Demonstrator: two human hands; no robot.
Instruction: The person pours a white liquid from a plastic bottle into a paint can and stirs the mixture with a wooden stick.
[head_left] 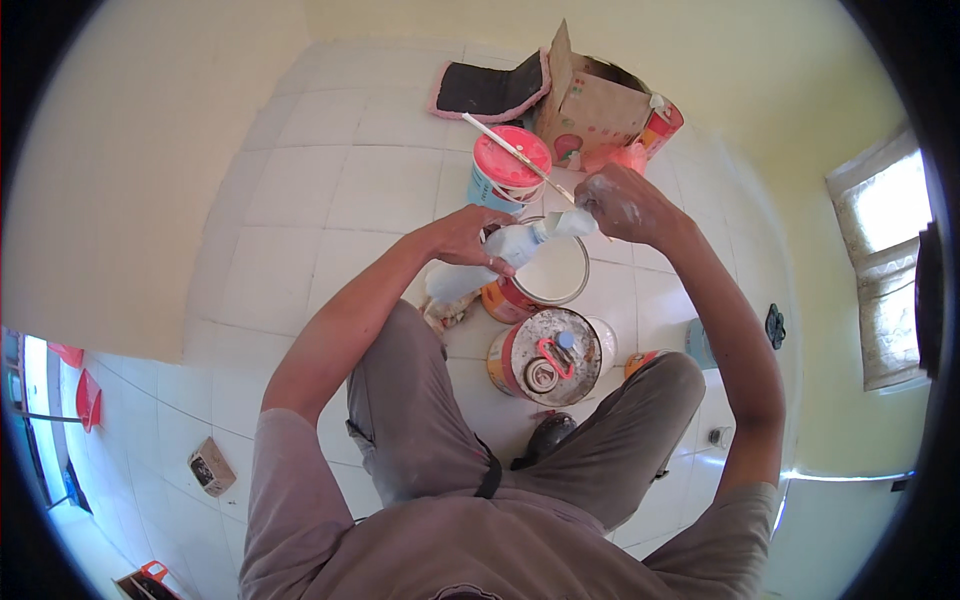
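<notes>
Fingers of the left hand (462, 236) are wrapped round the body of a plastic bottle (512, 246), which lies slantwise with its neck pointing away to the right. This grasp seems to steady the bottle while leaving its mouth free. At that end, between the two sets of fingers, is a pale, crumpled-looking piece (570, 222). The right hand (630, 205) is clenched just beside it, knuckles up and smeared with white; whether anything is caught inside the curl, I cannot tell.

Directly under the bottle's mouth stands an open tin (503, 302), orange on its side, round-rimmed and white within; its position would likely catch drips. Beyond the left fingers, a bucket (482, 190) wears a pink lid (500, 150), a flat rest for a slim, pale stick (520, 158) that slopes toward the right fingers.

Nearer the body than either hand, a round tin (530, 345) has a grimy, speckled top, a pink looped handle (548, 352) and a blue cap (565, 340). A crumpled rag (448, 312) lies below the left fingers. Farthest beyond the right fingers sits a flapped cardboard box (600, 110), on smooth, pale floor tiles (300, 200).
</notes>
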